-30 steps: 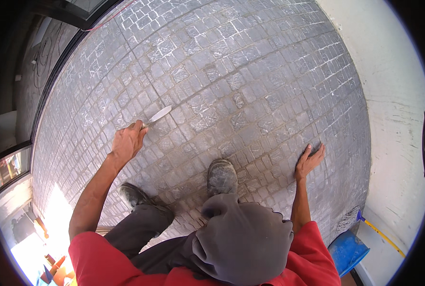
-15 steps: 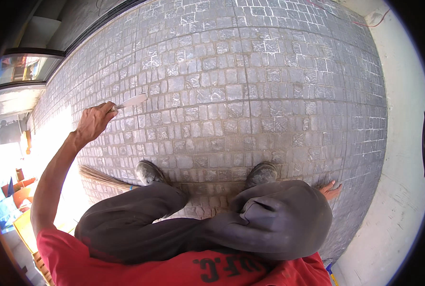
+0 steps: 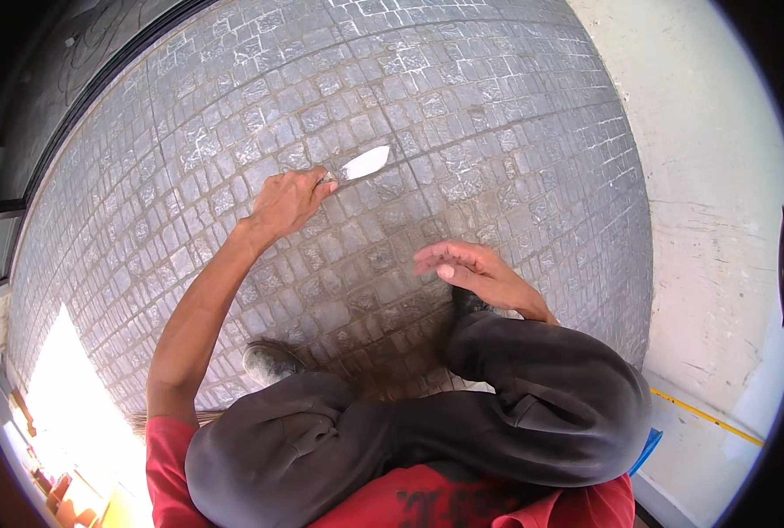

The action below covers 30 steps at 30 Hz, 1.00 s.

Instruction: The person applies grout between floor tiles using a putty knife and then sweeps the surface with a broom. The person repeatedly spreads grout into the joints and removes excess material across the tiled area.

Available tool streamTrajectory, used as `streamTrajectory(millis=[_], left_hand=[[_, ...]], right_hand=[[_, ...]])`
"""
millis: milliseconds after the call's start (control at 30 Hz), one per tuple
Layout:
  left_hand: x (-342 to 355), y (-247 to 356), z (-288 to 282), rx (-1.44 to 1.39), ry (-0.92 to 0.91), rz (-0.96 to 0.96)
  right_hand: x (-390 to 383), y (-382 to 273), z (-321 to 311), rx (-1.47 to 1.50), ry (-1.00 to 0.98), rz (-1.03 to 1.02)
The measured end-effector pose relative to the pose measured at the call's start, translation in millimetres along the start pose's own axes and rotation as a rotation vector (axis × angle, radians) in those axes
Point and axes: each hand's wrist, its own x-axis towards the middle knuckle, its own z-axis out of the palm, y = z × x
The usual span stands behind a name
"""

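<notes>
My left hand [image 3: 288,201] is closed around the handle of a trowel [image 3: 366,164]. Its pale, pointed blade catches the light and points to the right, over the grey stone-block paving [image 3: 308,128]. Whether the blade touches the stones I cannot tell. My right hand [image 3: 473,268] hovers in front of my right knee, above the right shoe. Its fingers stretch toward the left, the thumb stands apart, and nothing shows in it.
A pale wall [image 3: 700,202] bounds the paving on the right, with a yellow strip [image 3: 704,415] and a blue object [image 3: 646,452] near its foot. Broom bristles [image 3: 135,422] partly show beside my left leg. A dark frame [image 3: 66,123] runs along the left.
My left hand has carried the trowel rightward, toward the middle of the view. My right hand has risen from the paving beside my right knee to in front of it. The view has turned.
</notes>
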Motion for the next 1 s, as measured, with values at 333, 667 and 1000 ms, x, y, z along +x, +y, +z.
streamTrajectory(millis=[333, 667, 1000], left_hand=[[50.6, 14.6, 23.7, 0.104, 0.031, 0.213], [5.6, -8.1, 36.4, 0.260, 0.043, 0.177], [-203.1, -110.4, -14.1, 0.328, 0.028, -0.180]], right_hand=[[-48.4, 20.3, 24.8, 0.130, 0.231, 0.000], [-3.6, 1.2, 84.6, 0.277, -0.174, -0.081], [64.3, -2.4, 121.5, 0.333, -0.471, 0.078]])
